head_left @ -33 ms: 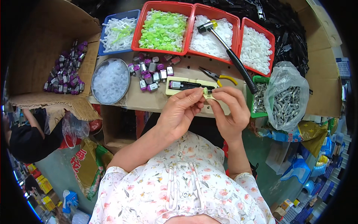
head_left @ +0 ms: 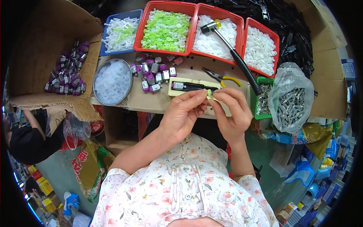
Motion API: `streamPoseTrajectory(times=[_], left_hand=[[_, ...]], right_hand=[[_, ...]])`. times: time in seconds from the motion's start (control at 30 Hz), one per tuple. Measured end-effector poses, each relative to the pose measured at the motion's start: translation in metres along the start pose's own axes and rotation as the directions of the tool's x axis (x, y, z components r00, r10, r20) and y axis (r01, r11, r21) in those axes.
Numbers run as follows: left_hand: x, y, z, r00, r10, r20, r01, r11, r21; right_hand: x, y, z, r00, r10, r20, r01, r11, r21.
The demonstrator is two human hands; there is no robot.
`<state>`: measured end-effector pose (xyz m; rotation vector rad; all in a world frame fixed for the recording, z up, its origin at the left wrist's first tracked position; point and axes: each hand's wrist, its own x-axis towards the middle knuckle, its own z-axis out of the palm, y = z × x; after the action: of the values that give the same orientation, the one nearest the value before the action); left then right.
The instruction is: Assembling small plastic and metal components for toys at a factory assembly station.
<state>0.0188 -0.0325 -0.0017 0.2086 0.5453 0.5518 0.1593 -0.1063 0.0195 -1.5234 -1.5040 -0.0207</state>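
In front of my chest, my left hand (head_left: 179, 113) pinches a small light-green plastic part (head_left: 209, 93) with a rounded end between thumb and fingers. My right hand (head_left: 235, 113) is closed at the part's other side, thumb and fingertips meeting around it; what exactly its fingertips grip is too small to make out. Just beyond my fingers lies a pale yellow holder (head_left: 194, 81), partly covered by my left hand. A black elongated housing (head_left: 191, 87) with a small silver motor (head_left: 177, 86) rests in it. Several purple-ended motors (head_left: 150, 78) are heaped to its left.
Bins of green parts (head_left: 166, 30), white discs (head_left: 260, 51) and white stems (head_left: 120, 34) line the back. A hammer (head_left: 242, 62) leans over them, near yellow-handled pliers (head_left: 221, 77). A round bowl (head_left: 112, 81) stands left; a green tray (head_left: 263, 99) and plastic bag (head_left: 290, 100) are right.
My right hand has shifted very slightly to the left. The green part has tilted a little in my fingers; all else stays as it was.
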Motion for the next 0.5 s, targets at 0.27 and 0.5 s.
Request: streamPoseTrajectory(times=[0.27, 0.5], left_hand=[[-0.008, 0.0, -0.003, 0.999, 0.039, -0.025, -0.033, 0.978, 0.204], [-0.01, 0.005, -0.008, 0.804, 0.548, 0.232, -0.538, 0.503, 0.677]], right_hand=[[-0.001, 0.009, 0.011, 0.999, 0.021, -0.028, -0.019, 0.997, 0.074], [0.003, 0.004, 0.014, 0.981, 0.147, 0.129, -0.176, 0.951, 0.253]])
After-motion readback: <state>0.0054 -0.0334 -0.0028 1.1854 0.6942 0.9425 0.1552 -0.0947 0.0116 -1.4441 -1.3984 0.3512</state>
